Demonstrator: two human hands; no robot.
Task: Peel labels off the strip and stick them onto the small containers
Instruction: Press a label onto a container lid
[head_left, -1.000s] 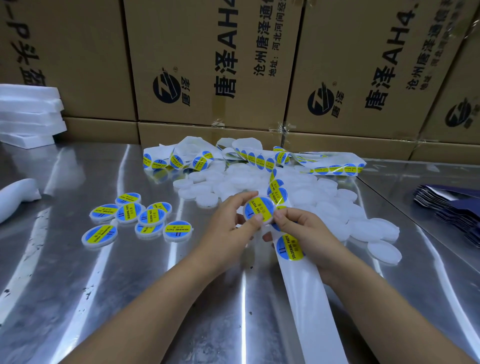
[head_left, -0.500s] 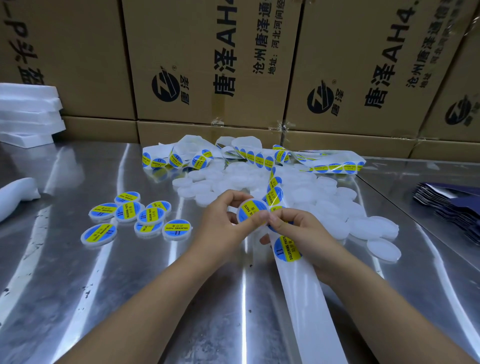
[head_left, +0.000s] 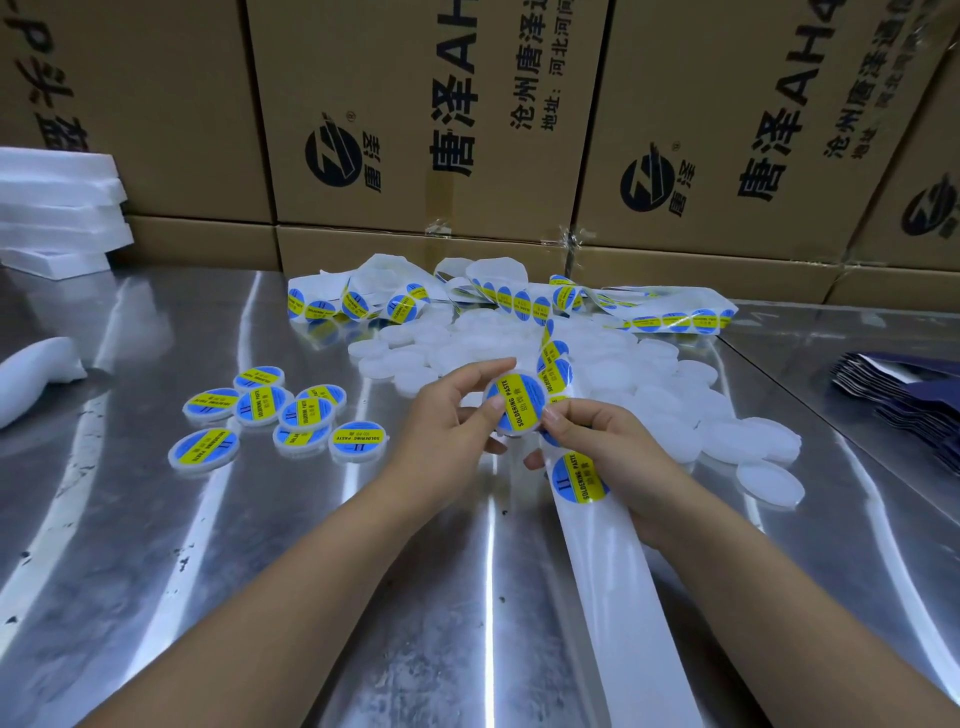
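My left hand (head_left: 447, 426) grips a small round white container (head_left: 515, 402) that carries a blue and yellow label, held above the steel table. My right hand (head_left: 602, 441) touches the container's lower right edge with its fingertips and also holds the white label strip (head_left: 613, 561). One label (head_left: 579, 477) sits on the strip just under my right fingers. The strip runs back over a pile of bare white containers (head_left: 649, 395). Several labelled containers (head_left: 280, 410) lie in a cluster at the left.
Tangled label strips (head_left: 498, 299) lie at the back of the steel table (head_left: 208, 571). Cardboard boxes (head_left: 415, 114) wall off the rear. White foam pieces (head_left: 57, 208) are stacked at far left, and dark blue pouches (head_left: 914, 395) lie at the right.
The label has gone fully flat on the container. My left hand has turned and lifted the container slightly, and my right fingertips have slid to its lower right edge.
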